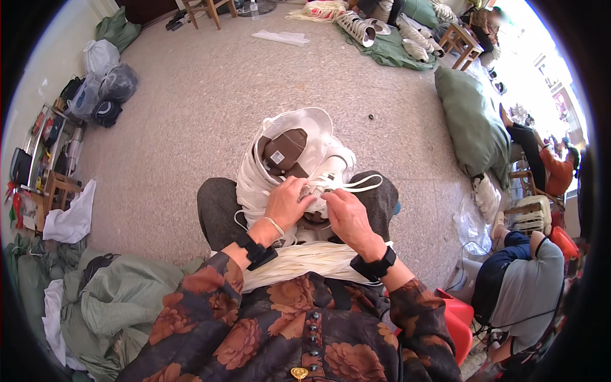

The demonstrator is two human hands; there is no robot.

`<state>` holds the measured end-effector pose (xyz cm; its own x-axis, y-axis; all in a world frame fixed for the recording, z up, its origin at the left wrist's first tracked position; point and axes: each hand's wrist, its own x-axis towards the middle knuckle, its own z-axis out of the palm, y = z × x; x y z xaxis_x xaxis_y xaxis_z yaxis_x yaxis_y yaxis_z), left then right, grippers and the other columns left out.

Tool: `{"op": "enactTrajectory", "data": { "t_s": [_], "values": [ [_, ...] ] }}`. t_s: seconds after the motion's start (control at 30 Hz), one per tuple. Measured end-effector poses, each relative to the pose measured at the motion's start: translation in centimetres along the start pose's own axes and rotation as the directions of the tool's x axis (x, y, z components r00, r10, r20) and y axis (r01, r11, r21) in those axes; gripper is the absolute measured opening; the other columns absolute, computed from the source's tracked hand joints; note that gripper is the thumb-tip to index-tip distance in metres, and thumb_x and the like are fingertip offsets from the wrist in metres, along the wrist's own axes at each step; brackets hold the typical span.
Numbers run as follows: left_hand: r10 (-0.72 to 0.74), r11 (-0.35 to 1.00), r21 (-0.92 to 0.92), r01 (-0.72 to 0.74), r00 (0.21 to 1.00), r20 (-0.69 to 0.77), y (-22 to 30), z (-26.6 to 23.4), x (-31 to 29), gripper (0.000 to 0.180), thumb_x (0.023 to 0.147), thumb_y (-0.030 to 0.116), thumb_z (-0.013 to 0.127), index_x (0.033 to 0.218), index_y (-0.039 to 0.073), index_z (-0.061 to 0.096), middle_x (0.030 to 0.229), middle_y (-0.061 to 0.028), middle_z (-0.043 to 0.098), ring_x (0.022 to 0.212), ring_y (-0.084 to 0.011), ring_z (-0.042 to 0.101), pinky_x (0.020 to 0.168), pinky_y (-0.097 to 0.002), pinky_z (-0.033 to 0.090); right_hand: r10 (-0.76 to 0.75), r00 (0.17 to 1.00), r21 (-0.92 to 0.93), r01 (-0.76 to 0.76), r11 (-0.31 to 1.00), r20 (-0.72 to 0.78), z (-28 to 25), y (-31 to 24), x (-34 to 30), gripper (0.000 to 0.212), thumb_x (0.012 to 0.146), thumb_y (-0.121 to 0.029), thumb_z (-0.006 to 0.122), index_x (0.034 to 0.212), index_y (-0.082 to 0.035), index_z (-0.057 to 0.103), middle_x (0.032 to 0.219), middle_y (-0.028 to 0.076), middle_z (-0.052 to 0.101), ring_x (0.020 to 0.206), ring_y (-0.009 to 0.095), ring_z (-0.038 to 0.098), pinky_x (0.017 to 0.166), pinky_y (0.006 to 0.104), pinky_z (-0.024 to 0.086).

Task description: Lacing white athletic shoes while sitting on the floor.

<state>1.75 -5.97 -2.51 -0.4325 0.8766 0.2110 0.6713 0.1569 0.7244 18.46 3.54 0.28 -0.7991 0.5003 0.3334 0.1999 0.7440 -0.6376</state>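
Observation:
White shoe uppers with brown insides rest, nested together, between my knees. My left hand is closed at the lacing part of the nearest upper, its thumb and fingers pressed on it. My right hand pinches a white shoelace beside it, and a loop of the lace stands out to the right above the fingers. Exactly where the lace tip sits is hidden by the fingers. Across my lap lies a thick bundle of white laces.
Green cloth sacks lie at my left, and a stuffed green sack at the right. More shoe uppers sit on green cloth at the far side. Other people sit at the right, one in a grey shirt close by.

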Motion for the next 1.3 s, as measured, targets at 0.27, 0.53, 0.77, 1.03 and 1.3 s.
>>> {"op": "enactTrajectory", "data": {
  "t_s": [0.27,0.53,0.77,1.03,1.3],
  "values": [
    [0.043,0.976,0.210,-0.051,0.998,0.038,-0.1,1.6,-0.8,0.012,0.087,0.003,0.054,0.099,0.001,0.055,0.096,-0.0167,0.057,0.088,-0.0390,0.064,0.074,-0.0478,0.053,0.012,0.987,-0.386,0.051,0.921,0.160,3.2,0.8,1.7,0.007,0.083,-0.010,0.063,0.085,-0.004,0.060,0.085,0.014,0.063,0.082,0.033,0.064,0.076,0.0433,0.049],
    [-0.044,0.998,0.042,0.044,0.999,0.005,-0.6,1.8,-0.4,0.010,0.090,0.007,0.054,0.099,0.003,0.055,0.096,-0.0182,0.057,0.086,-0.0428,0.061,0.073,-0.0511,0.050,-0.014,0.976,-0.503,0.125,0.855,0.219,4.3,1.0,3.3,0.007,0.083,-0.011,0.059,0.084,-0.005,0.062,0.081,0.011,0.066,0.077,0.029,0.067,0.072,0.0426,0.050],
    [-0.032,0.999,0.003,0.032,0.999,0.038,0.0,0.6,-0.5,0.017,0.093,0.008,0.054,0.108,0.001,0.057,0.097,-0.0186,0.059,0.089,-0.0403,0.060,0.077,-0.0467,0.049,0.170,0.947,-0.322,-0.077,0.944,0.273,-5.3,0.8,-1.9,0.010,0.086,-0.013,0.057,0.079,-0.006,0.057,0.073,0.017,0.062,0.069,0.039,0.063,0.063,0.0495,0.051],
    [-0.087,0.995,0.059,0.079,0.985,0.147,-0.1,0.0,1.2,0.022,0.089,0.014,0.060,0.107,0.002,0.060,0.096,-0.0180,0.062,0.088,-0.0384,0.062,0.077,-0.0462,0.050,0.571,0.788,-0.514,-0.399,0.759,0.231,-15.0,7.4,-15.2,0.016,0.086,-0.019,0.064,0.084,-0.004,0.058,0.075,0.018,0.061,0.072,0.041,0.061,0.064,0.0497,0.049],
    [-0.043,0.998,0.055,0.039,0.997,0.071,0.3,0.7,2.8,0.018,0.088,0.016,0.063,0.095,0.000,0.065,0.085,-0.0198,0.067,0.080,-0.0378,0.065,0.071,-0.0442,0.051,-0.047,0.998,-0.381,0.031,0.924,-0.034,-6.1,1.9,-4.1,0.017,0.083,-0.010,0.064,0.099,-0.005,0.059,0.096,0.014,0.060,0.093,0.033,0.059,0.084,0.0433,0.044]
  ]
}}
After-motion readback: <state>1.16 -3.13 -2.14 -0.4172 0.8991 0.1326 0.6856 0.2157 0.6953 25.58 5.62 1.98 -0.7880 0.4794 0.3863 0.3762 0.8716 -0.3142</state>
